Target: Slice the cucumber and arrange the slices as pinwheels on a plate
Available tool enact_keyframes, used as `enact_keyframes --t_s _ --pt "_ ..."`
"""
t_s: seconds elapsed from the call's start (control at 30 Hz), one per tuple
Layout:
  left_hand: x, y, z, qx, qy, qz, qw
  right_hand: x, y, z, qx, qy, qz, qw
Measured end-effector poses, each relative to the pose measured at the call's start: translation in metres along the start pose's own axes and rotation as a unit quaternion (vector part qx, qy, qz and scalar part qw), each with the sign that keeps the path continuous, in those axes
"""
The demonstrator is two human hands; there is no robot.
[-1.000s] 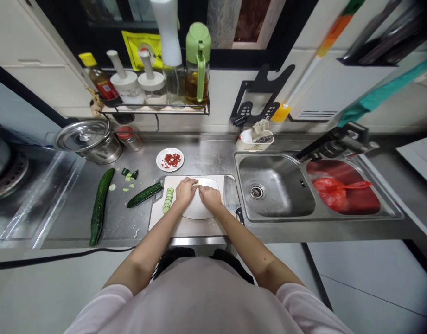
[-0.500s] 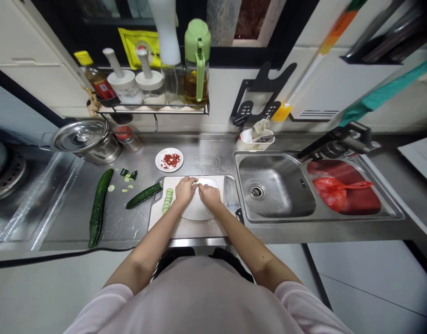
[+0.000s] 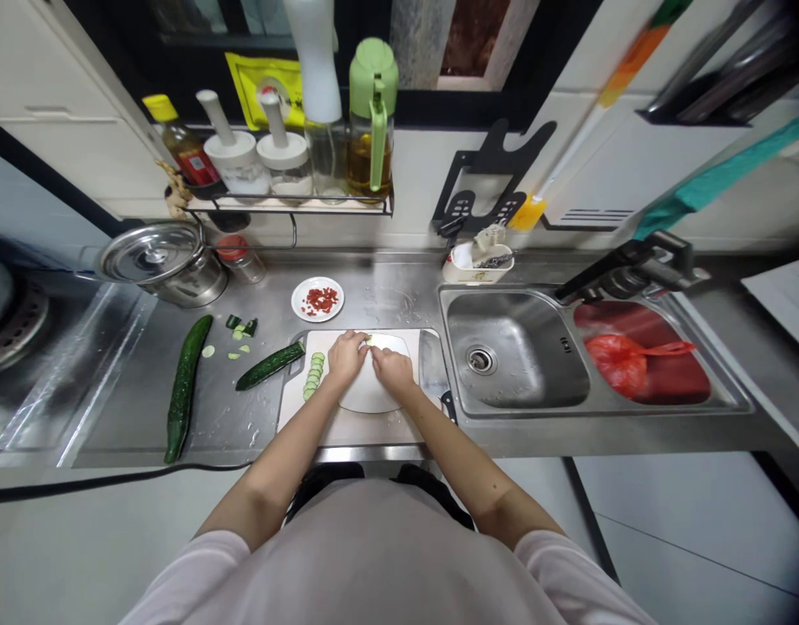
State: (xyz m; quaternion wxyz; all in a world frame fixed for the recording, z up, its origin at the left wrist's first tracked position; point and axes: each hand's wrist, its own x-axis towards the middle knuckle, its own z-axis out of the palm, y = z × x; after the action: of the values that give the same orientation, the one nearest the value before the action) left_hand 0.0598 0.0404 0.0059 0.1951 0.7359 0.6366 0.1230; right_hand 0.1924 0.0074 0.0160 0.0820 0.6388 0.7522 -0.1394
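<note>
My left hand (image 3: 347,357) and my right hand (image 3: 392,368) meet at the far rim of a white plate (image 3: 371,398). Their fingertips are closed around a small pale green cucumber slice (image 3: 369,342), partly hidden by the fingers. Beneath the plate lies a light cutting board (image 3: 337,427). A row of overlapping cucumber slices (image 3: 313,377) lies on the board, left of my left hand. To the right of my right hand, a broad-bladed knife (image 3: 432,361) rests at the board's edge. A cut cucumber (image 3: 269,366) touches or nearly touches the board's left side.
A whole cucumber (image 3: 187,386) and cucumber scraps (image 3: 241,327) lie at left. Behind the board is a small plate (image 3: 317,317) with red pieces. A lidded pot (image 3: 197,278) stands back left. At right, the double sink (image 3: 516,347) holds a red bag (image 3: 617,365).
My hands stay nearly still at the plate's far rim, with only a slight shift of the fingers. The camera view has moved very slightly.
</note>
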Motion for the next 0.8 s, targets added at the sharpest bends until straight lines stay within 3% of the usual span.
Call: enact_keyframes --t_s 0.57,0.8 --pt "-0.005 0.003 -0.005 -0.032 0.005 -0.01 0.999 -0.009 -0.002 -0.007 0.026 0.001 0.021 0.999" --pt "-0.034 0.002 -0.014 -0.113 0.062 -0.057 0.99 -0.022 0.0 -0.007 0.052 0.021 0.04 0.998"
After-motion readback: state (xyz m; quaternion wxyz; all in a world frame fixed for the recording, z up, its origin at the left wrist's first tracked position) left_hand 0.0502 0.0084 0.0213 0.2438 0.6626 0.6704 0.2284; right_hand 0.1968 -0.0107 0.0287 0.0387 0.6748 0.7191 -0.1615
